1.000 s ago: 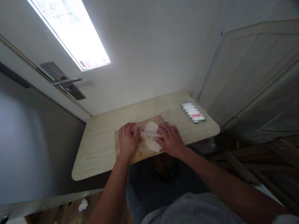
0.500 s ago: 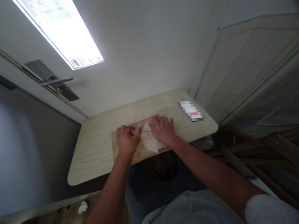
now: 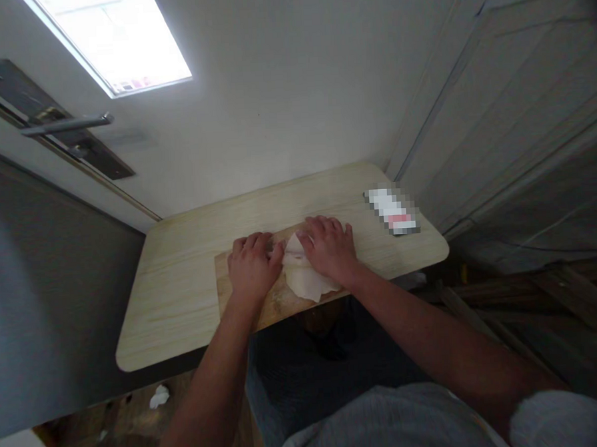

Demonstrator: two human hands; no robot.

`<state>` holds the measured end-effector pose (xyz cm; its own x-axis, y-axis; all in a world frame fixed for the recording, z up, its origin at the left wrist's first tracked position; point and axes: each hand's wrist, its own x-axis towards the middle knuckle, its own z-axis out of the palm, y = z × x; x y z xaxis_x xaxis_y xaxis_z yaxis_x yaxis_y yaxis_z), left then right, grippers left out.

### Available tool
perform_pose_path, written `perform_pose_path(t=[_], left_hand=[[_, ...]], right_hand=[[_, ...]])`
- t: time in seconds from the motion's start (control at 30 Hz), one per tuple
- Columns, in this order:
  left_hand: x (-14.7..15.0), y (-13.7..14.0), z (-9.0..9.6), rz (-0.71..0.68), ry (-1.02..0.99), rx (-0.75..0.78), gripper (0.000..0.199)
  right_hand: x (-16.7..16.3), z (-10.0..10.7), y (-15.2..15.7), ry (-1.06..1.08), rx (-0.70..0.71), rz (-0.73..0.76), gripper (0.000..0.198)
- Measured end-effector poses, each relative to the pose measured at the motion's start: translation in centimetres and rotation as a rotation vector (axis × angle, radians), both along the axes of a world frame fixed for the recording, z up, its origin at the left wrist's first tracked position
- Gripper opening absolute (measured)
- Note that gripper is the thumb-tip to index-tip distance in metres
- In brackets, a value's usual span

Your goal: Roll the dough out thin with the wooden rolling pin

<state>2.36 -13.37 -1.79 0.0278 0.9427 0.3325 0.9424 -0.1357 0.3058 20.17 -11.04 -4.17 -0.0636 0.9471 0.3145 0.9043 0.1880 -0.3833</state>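
Observation:
A thin, pale sheet of dough (image 3: 309, 283) lies on a wooden board (image 3: 275, 308), its near edge hanging loose towards me. Between my hands its upper part is folded or bunched. My left hand (image 3: 253, 264) is closed at the left end of this fold, fingers curled down and thumb pointing right; whatever is under its fingers is hidden. On the other side, my right hand (image 3: 330, 247) is closed over the dough, its thumb beside the fold and its fingers bent over the far edge. Whether a stick lies inside the fold I cannot tell.
The board rests at the front edge of a light wooden table (image 3: 169, 283). A pixelated phone-like object (image 3: 392, 210) lies at the table's right. Behind stands a white door with a metal handle (image 3: 68, 124). Crumpled white paper (image 3: 159, 396) is on the floor.
The camera view has shifted, so door, table and hands appear displaced. Both hands stay on the dough and board, moved only slightly; the dough's fold looks a little different.

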Motion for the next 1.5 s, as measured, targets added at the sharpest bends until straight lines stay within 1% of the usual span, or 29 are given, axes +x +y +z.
perform_pose_path(t=[0.3, 0.43, 0.63, 0.7, 0.87, 0.97, 1.07, 1.5], left_hand=[[0.1, 1.5, -0.1, -0.027, 0.060, -0.017, 0.036], [0.3, 2.1, -0.1, -0.018, 0.085, -0.016, 0.040], [0.6, 3.2, 0.0, -0.011, 0.134, -0.027, 0.039], [0.7, 3.6, 0.2, 0.000, 0.162, -0.044, 0.040], [1.1, 4.4, 0.9, 0.005, 0.244, -0.141, 0.044], [1.2, 4.4, 1.2, 0.017, 0.267, -0.169, 0.044], [1.2, 4.2, 1.3, 0.022, 0.265, -0.164, 0.044], [0.6, 2.8, 0.6, -0.036, 0.245, -0.071, 0.046]], right_hand=[[0.1, 0.4, 0.7, -0.012, 0.011, -0.015, 0.052], [0.0, 0.7, 1.1, -0.013, 0.006, -0.027, 0.052], [0.0, 1.0, 2.0, -0.039, -0.010, -0.058, 0.052], [0.1, 1.0, 2.3, -0.054, -0.016, -0.071, 0.053], [0.2, 1.4, 3.0, -0.086, -0.080, -0.116, 0.052], [0.1, 1.7, 3.0, -0.108, -0.089, -0.118, 0.050], [0.0, 1.9, 2.7, -0.127, -0.093, -0.119, 0.050], [-0.3, 1.4, 1.2, -0.130, -0.065, -0.109, 0.044]])
